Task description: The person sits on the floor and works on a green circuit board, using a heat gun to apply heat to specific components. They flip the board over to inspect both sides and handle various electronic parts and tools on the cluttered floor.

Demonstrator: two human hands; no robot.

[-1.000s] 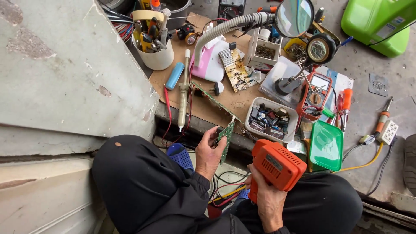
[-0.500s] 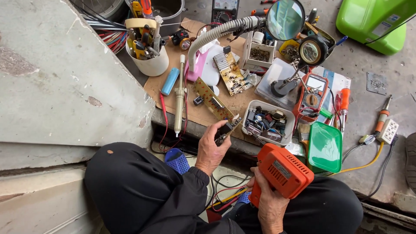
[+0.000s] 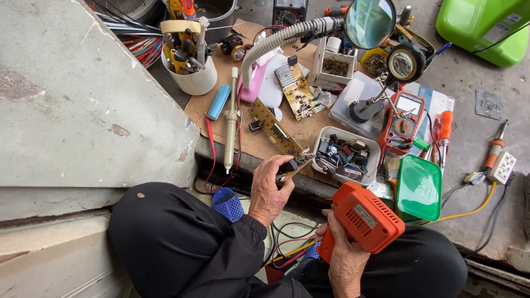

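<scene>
Two hands are busy at the bottom of the view, each closed on its own thing. The left hand [image 3: 269, 190] pinches a small circuit board [image 3: 295, 170] between thumb and fingers, holding it edge-up and tilted just off the near edge of the cardboard work mat [image 3: 259, 140]. The right hand [image 3: 343, 259], at about four o'clock from the left, is wrapped around the grip of an orange power tool [image 3: 367, 218], which rests over the lap with its body angled toward two o'clock.

At one o'clock from the small board, almost touching it, sits a white tray of loose electronic parts [image 3: 346, 153]. At twelve o'clock a long narrow circuit board [image 3: 274, 128] lies flat on the mat, and a second, wider board [image 3: 295, 91] lies beyond it. At eleven o'clock a solder sucker [image 3: 231, 118] lies lengthwise, with a blue cylinder [image 3: 219, 101] beside it and a white cup of hand tools [image 3: 190, 69] farther out. At two o'clock stand an orange multimeter [image 3: 402, 118] and a magnifier on a flexible arm [image 3: 369, 22]; a green lidded box [image 3: 419, 187] lies at three o'clock.

As to progress, my judgement is that the work is at an early or middle stage: the orange tool looks closed and the board is held apart from it, unfitted.
</scene>
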